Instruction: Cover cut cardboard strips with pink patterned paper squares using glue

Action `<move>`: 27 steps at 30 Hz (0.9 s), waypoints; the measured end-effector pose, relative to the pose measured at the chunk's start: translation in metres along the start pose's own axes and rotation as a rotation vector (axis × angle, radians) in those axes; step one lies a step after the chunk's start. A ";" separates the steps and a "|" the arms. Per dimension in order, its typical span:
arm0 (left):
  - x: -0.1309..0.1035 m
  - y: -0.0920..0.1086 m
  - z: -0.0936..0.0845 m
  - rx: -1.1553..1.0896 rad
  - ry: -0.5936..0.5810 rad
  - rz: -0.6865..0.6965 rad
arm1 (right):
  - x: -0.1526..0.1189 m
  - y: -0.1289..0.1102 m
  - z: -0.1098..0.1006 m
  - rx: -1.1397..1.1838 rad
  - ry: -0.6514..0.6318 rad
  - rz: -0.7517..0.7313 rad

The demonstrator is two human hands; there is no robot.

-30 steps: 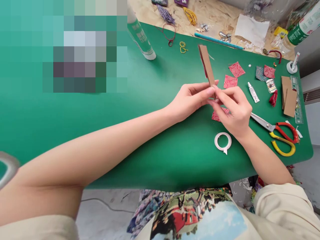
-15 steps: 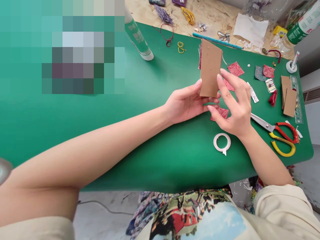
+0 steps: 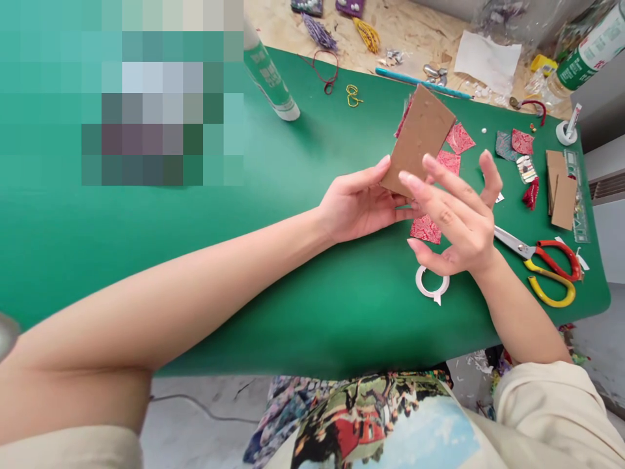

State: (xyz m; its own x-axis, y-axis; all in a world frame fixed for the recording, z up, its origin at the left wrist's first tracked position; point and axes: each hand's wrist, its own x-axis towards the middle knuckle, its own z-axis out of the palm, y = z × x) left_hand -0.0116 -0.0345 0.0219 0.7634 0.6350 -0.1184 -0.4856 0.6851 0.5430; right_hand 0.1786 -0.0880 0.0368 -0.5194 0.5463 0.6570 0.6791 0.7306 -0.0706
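Observation:
A brown cardboard piece is tilted to the right above the green table. My left hand holds its lower end, thumb on the near face and fingers behind. Some red patterned material shows past its upper left edge. My right hand is over the cardboard's lower right side with its fingers spread; whether a fingertip touches it is unclear. Below the hands lie a red patterned square and a white tape roll. Two more red squares, one of them here, lie behind the right hand.
Scissors with red and yellow handles lie at the right, near cardboard strips and a clear ruler. A green and white bottle stands behind. A blue pencil lies at the back edge.
The cardboard has tipped over to the right in my left hand. My right hand has spread its fingers and moved slightly down and left across the cardboard's lower part.

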 end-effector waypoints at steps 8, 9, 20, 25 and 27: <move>0.001 0.000 0.001 0.019 0.011 -0.016 | 0.001 0.002 -0.002 -0.080 -0.083 0.105; 0.000 0.001 0.002 0.040 0.019 -0.020 | -0.001 0.002 -0.002 -0.056 -0.080 0.047; 0.000 0.000 -0.004 0.160 0.109 0.010 | 0.005 0.005 -0.009 -0.144 -0.090 0.203; 0.000 0.000 -0.001 0.173 0.130 -0.006 | 0.005 0.006 -0.010 -0.150 0.003 0.196; -0.001 0.001 0.001 0.163 0.154 -0.016 | 0.003 0.003 -0.010 -0.074 -0.100 0.050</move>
State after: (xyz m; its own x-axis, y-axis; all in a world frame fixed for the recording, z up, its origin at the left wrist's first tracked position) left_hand -0.0122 -0.0346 0.0236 0.6900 0.6804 -0.2468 -0.3892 0.6363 0.6661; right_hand 0.1838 -0.0879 0.0459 -0.5302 0.6221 0.5760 0.7399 0.6713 -0.0440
